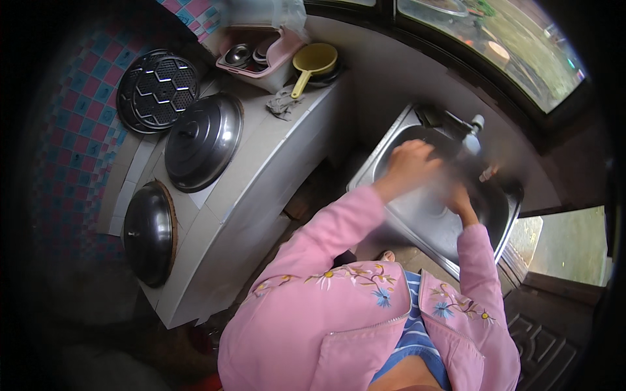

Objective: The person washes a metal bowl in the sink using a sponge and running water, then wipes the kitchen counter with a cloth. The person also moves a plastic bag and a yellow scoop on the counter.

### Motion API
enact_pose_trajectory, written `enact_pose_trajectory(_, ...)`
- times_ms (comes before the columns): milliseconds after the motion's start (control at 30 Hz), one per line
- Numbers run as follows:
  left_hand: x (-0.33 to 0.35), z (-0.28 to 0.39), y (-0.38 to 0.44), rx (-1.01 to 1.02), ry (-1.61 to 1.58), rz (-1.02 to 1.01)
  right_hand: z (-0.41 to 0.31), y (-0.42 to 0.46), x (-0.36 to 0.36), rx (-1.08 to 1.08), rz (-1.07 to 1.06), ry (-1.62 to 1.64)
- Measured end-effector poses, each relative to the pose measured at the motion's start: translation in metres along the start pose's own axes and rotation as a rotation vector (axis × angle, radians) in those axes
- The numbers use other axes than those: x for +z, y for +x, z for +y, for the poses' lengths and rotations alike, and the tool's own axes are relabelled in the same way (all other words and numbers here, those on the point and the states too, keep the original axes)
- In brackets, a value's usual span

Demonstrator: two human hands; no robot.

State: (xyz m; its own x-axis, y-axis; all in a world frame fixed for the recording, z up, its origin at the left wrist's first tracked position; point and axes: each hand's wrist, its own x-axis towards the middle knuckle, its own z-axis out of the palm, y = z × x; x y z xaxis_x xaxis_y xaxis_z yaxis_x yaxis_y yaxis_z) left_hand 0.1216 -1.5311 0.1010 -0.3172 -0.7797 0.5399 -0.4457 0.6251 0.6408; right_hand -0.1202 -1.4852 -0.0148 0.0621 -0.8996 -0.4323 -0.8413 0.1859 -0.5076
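Observation:
A stainless steel sink [415,207] lies in front of me, under the window. My left hand [412,161] reaches over its basin with the fingers bent forward. My right hand [458,199] is lower in the basin, close to the left one. A blurred patch covers the space between them, so whether either holds something is hidden. Just beyond the hands stands a tap [472,139] with a pale head. A small orange-and-white fitting [488,173], too blurred to name, is to the right of the tap.
On the tiled counter [254,161] at left are two domed metal lids [205,141] and perforated steamer trays [165,90]. Farther back are a pink-and-white basin [264,76] holding bowls, a yellow dipper [315,58] and a grey rag [284,103]. A window [508,49] borders the sink.

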Motion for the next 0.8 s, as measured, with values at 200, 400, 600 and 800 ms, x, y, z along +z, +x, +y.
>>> enact_pose_trajectory(200,-0.14,-0.168,-0.015,-0.407,0.352,0.082,0.009,-0.013,-0.004,0.167,0.116,-0.176)
enact_pose_trajectory(400,-0.22,-0.344,0.029,-0.534,0.75,0.026,-0.045,-0.034,0.008,0.299,0.058,0.211)
enact_pose_trajectory(600,-0.212,-0.469,0.024,-0.268,0.845,-0.19,-0.157,-0.043,0.013,0.234,0.043,0.663)
enact_pose_trajectory(800,-0.184,-0.326,-0.008,-0.717,-0.616,-0.033,-0.25,-0.01,0.017,-0.035,-0.055,1.144)
